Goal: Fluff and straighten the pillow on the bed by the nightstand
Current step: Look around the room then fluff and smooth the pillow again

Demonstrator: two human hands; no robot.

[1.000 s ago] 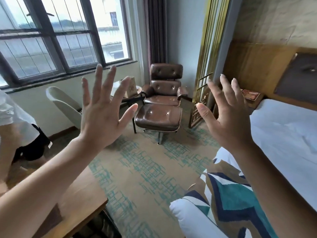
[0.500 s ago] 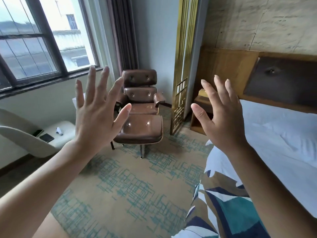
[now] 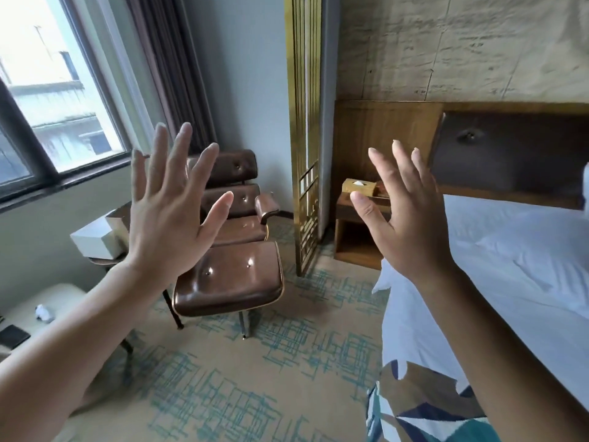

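Raising both hands in front of the camera, a person is standing at the foot end of a bed in a hotel-style room. The left hand is hovering in mid-air with its fingers spread wide and straight, grasping nothing. The right hand is doing the same, its fingers released and fanned, touching nothing. Lying on the white sheets toward the head of the bed, well beyond the right hand, is the pillow, white, rumpled and slightly flattened, sitting at an angle. A wooden nightstand is standing just beside that end of the bed, carrying a tissue box. Off to the left, a brown leather lounge chair and its footstool are sitting on a patterned carpet near a window. A colourful bed runner is draping over the near corner of the bed. Judging by this, the work is not yet begun: neither hand is near the pillow, so walking up, fluffing and straightening are all left to do.
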